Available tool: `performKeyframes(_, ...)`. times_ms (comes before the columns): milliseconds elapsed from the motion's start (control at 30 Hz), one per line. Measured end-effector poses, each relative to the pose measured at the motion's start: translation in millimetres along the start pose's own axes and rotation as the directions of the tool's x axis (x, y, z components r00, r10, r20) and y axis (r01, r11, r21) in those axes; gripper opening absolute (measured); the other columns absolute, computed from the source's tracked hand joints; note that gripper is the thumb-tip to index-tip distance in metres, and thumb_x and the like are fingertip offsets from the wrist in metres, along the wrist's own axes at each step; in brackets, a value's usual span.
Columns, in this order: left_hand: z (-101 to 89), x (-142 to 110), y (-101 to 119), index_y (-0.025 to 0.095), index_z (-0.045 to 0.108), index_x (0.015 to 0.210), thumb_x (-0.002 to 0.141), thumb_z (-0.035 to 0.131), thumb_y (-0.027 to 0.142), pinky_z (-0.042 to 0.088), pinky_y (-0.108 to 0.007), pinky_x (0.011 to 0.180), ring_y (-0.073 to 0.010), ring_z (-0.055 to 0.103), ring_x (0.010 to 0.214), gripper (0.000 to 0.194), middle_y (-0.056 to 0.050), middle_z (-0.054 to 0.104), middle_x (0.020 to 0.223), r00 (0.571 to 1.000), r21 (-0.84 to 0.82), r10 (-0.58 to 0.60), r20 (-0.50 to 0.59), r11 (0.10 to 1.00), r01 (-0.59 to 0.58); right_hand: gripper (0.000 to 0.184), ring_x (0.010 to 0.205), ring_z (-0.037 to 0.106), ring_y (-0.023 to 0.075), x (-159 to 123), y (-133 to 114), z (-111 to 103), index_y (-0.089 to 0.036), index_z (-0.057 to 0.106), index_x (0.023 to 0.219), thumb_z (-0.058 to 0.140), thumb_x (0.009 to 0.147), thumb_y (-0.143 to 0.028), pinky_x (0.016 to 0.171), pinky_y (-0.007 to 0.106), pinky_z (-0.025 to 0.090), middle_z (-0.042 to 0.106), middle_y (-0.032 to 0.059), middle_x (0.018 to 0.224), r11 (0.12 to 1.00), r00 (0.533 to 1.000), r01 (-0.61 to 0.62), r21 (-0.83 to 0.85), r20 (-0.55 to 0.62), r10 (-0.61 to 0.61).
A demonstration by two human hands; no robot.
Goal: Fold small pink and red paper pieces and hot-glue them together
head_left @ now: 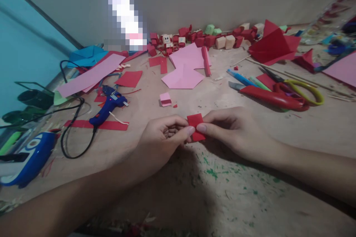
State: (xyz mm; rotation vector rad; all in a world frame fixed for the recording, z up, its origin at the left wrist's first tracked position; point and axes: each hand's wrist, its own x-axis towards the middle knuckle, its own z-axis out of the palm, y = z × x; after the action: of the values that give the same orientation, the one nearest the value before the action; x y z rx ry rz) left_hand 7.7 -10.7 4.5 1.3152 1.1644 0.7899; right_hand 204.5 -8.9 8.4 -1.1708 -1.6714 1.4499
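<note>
A small red piece of paper (196, 119) is held between my two hands, above the middle of the table. My left hand (167, 133) pinches its left edge between thumb and fingers. From the other side, my right hand (229, 127) grips the right edge, thumb on top. The fingertips behind the paper are partly hidden. Just beyond my hands lies a small folded pink and red paper piece (165, 99), with a tiny red scrap (175, 106) beside it.
At left lie a blue glue gun (108, 105) with a looping black cord, a red strip (111, 125) and a blue tape dispenser (33, 159). Pink sheets (183, 77) and several small paper blocks (229, 42) lie behind. Right are a red cutter (269, 97) and yellow-handled scissors (306, 92).
</note>
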Motion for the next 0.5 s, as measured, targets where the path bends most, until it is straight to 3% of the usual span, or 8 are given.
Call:
performKeyframes(133,-1.3,-0.2,-0.3,0.014,0.069,0.070,0.083,0.070,0.023,0.049,-0.016,0.050,-0.0074,0.059,0.053,0.016,0.001,0.065,0.061,0.999,0.014,0.001,-0.033,1.000,-0.001,0.023,0.044,0.045,0.0073,0.4,-1.5,0.8,-0.017,0.070,0.073,0.066,0.093,-0.030,0.041,0.021,0.033,0.056,-0.0055,0.052,0.997,0.996,-0.063,0.036,0.058,0.061)
performKeyframes(333,-0.4,-0.7,0.5,0.014,0.068,0.070,0.082,0.070,0.022,0.050,-0.017,0.050,-0.0074,0.059,0.051,0.015,0.001,0.066,0.060,0.999,-0.042,0.007,-0.049,0.999,-0.009,0.024,0.043,0.047,0.0065,1.1,0.7,1.4,-0.017,0.072,0.073,0.064,0.095,-0.024,0.041,0.019,0.034,0.059,-0.0048,0.053,0.998,0.997,-0.027,0.054,0.080,0.022)
performKeyframes(500,-1.9,0.4,-1.0,0.013,0.067,0.071,0.083,0.071,0.022,0.049,-0.014,0.049,-0.0055,0.058,0.050,0.015,0.002,0.066,0.061,0.998,-0.070,0.016,-0.056,0.997,-0.020,0.022,0.041,0.046,0.0064,0.6,-0.5,2.1,-0.016,0.073,0.077,0.066,0.094,-0.029,0.039,0.019,0.034,0.058,-0.0048,0.052,0.994,0.992,-0.090,0.056,0.097,0.084)
